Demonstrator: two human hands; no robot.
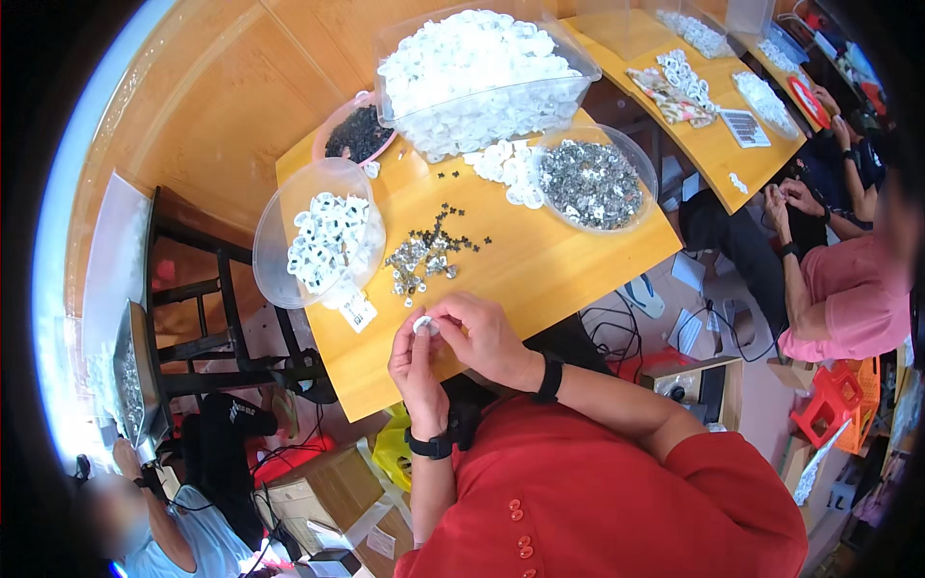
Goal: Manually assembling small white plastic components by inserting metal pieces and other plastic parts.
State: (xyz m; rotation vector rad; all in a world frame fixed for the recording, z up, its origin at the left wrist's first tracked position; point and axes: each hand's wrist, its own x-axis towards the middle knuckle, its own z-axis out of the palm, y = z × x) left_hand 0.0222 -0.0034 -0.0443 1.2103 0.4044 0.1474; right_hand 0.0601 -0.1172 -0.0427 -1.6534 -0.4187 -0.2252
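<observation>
Close together at the table's near edge, my two hands pinch a small round white plastic piece (425, 326). The thumb and fingers of my left hand (412, 371) grip it from the left. My right hand (489, 345) has thumb and index finger closed at its right side. Just beyond my fingers lies a loose heap of small silver metal parts (416, 262). Small black cross-shaped pieces (448, 231) are scattered behind that heap. To the left, a clear round bowl (273, 231) holds white pieces with dark openings, with a white label (358, 314) by its near side.
A large clear bin (584, 75) heaped with white parts stands at the back of the wooden table (540, 275). Beside it are a pink bowl (323, 140) of dark pieces and a clear bowl (649, 169) of metal parts. Other people work at right and lower left.
</observation>
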